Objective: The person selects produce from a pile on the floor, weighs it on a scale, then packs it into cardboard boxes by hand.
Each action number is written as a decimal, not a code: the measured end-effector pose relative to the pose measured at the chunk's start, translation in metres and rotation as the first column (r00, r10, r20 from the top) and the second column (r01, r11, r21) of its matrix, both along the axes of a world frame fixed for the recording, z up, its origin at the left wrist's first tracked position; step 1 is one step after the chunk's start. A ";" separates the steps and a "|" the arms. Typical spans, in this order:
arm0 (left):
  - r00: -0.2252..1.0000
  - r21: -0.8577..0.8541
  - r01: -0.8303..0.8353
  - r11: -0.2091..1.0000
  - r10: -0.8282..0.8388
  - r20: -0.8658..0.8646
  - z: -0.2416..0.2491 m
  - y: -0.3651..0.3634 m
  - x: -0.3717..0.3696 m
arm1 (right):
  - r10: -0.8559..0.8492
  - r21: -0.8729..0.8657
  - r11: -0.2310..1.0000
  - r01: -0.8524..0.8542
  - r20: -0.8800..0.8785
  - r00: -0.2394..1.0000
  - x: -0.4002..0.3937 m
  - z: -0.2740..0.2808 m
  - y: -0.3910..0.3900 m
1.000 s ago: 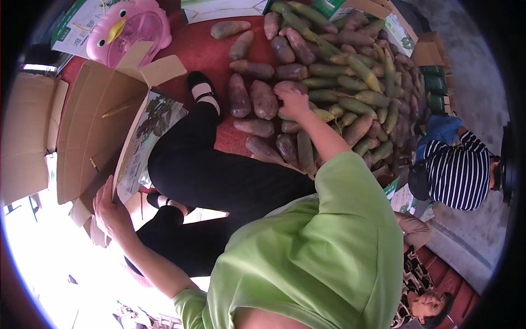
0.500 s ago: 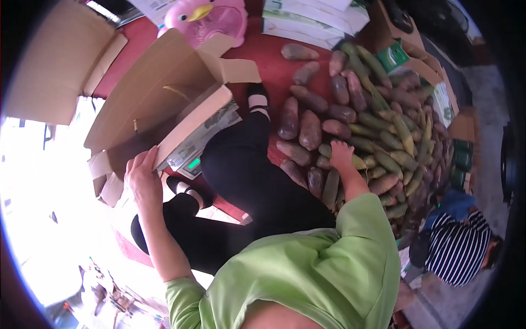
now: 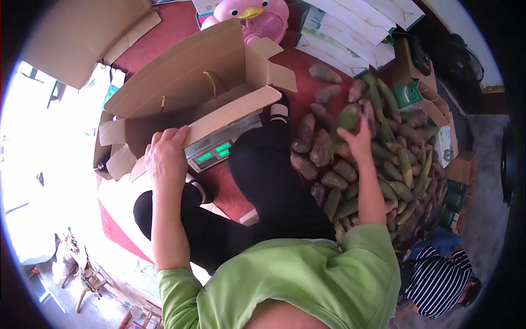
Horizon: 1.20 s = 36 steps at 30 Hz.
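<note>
My left hand (image 3: 166,156) is closed over the front flap edge of an open cardboard box (image 3: 181,68), near the flap's left end. Beneath that flap sits a digital scale (image 3: 211,156) with lit green digits. My right hand (image 3: 359,138) grips a thick green radish (image 3: 347,117), raised over the pile with its top toward the far side. Below and around it lies a large heap of radishes (image 3: 402,189), some green, others purplish-brown and shiny. Inside the box, a thin yellowish strip (image 3: 210,84) shows against the back wall; its floor is mostly hidden.
A pink duck-faced plastic object (image 3: 260,22) stands at the back. White cartons (image 3: 350,46) lie at the back right, beside another open cardboard box (image 3: 419,74). A person in a striped top (image 3: 440,281) is at the lower right. The floor covering (image 3: 164,41) is red.
My right hand has lifted a green radish from the heap and moved it away from me. My left hand stays on the flap. The view has shifted, showing more of the scale.
</note>
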<state>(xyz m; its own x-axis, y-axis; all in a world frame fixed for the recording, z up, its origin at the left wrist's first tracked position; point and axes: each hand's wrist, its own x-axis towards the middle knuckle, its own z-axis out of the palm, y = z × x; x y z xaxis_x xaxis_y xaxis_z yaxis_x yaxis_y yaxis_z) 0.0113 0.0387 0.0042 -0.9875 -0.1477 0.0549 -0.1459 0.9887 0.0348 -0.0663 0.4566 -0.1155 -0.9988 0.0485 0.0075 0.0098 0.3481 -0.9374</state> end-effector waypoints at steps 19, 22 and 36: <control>0.996 -0.038 0.074 0.997 -0.072 0.047 0.006 0.002 -0.004 | 0.888 0.649 0.250 -0.719 0.143 0.438 -0.104 0.098 -0.314; 0.996 -0.049 0.014 0.999 -0.010 0.086 0.009 0.006 -0.006 | 0.813 0.712 0.043 -0.701 0.383 0.438 -0.103 0.080 -0.328; 0.994 -0.031 0.107 0.994 -0.106 0.034 0.000 0.000 -0.004 | 0.256 0.045 0.959 -0.279 -0.556 0.791 -0.051 0.121 -0.192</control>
